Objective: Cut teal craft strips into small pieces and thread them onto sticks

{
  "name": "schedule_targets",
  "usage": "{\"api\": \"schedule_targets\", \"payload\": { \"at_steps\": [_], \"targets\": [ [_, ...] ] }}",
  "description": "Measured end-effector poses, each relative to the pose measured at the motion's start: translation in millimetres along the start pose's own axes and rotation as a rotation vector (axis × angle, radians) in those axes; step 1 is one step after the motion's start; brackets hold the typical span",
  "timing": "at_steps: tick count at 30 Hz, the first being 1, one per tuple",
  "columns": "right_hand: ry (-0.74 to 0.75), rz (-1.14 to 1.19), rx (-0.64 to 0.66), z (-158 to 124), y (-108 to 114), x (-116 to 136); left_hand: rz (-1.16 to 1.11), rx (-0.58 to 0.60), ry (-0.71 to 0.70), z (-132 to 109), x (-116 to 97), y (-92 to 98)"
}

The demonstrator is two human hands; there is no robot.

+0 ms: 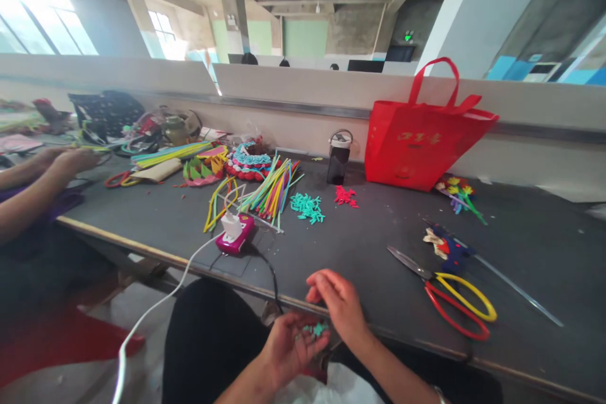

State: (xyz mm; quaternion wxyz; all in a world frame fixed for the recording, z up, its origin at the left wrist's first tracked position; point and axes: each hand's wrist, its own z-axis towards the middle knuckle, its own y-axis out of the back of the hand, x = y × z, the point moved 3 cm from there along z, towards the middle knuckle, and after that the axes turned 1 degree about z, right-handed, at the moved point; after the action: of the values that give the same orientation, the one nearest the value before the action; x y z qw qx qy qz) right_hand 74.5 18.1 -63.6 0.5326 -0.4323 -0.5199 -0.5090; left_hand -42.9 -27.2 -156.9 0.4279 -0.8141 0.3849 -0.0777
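The left hand (pixel 288 347) cups a few teal pieces (pixel 316 329), the right hand (pixel 338 306) hovering with bent fingers, grasp unclear; a bigger teal pile (pixel 307 207) lies apart.

Bright window glare, warped edges

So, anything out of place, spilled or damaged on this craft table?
Nothing is damaged or spilled. The pink power strip sits near the front edge of the table, and the white cable plugged into it trails off toward the floor. The left hand cups teal pieces under the right hand.
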Motion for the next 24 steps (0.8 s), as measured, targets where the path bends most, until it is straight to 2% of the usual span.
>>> {"api": "schedule_targets", "payload": {
  "at_steps": [1,2,5,7,10,13,15,18,21,23,24],
  "targets": [
    [-0.036,0.053,0.157,6,-12,1,-0.002,-0.018,-0.038,0,-3,1.6],
    [-0.054,0.089,0.24,17,-22,3,0.0,-0.039,-0.062,-1,-5,3.5],
    [0.085,0.091,0.228,66,-50,12,0.035,-0.1,-0.061,-5,-10,8.4],
    [0.12,0.068,0.211,101,-67,12,0.053,-0.12,-0.073,-10,-14,9.6],
    [0.112,0.044,0.225,122,-84,8,0.067,-0.137,-0.119,-19,-20,10.4],
    [0.113,0.034,0.302,94,-82,9,0.094,-0.147,-0.128,-24,-25,14.4],
    [0.07,0.012,0.374,59,-75,8,0.1,-0.13,-0.133,-25,-27,18.3],
    [-0.02,-0.055,0.544,1,-68,-7,0.094,-0.094,-0.152,-24,-27,23.4],
    [0.094,-0.243,0.654,-39,-71,-32,0.156,-0.027,-0.075,-23,-21,25.4],
    [0.212,-0.358,0.753,-53,-74,-43,0.223,0.005,-0.006,-24,-16,28.8],
    [0.257,-0.401,0.739,-56,-73,-44,0.252,0.009,0.016,-25,-14,32.4]
  ]
}}
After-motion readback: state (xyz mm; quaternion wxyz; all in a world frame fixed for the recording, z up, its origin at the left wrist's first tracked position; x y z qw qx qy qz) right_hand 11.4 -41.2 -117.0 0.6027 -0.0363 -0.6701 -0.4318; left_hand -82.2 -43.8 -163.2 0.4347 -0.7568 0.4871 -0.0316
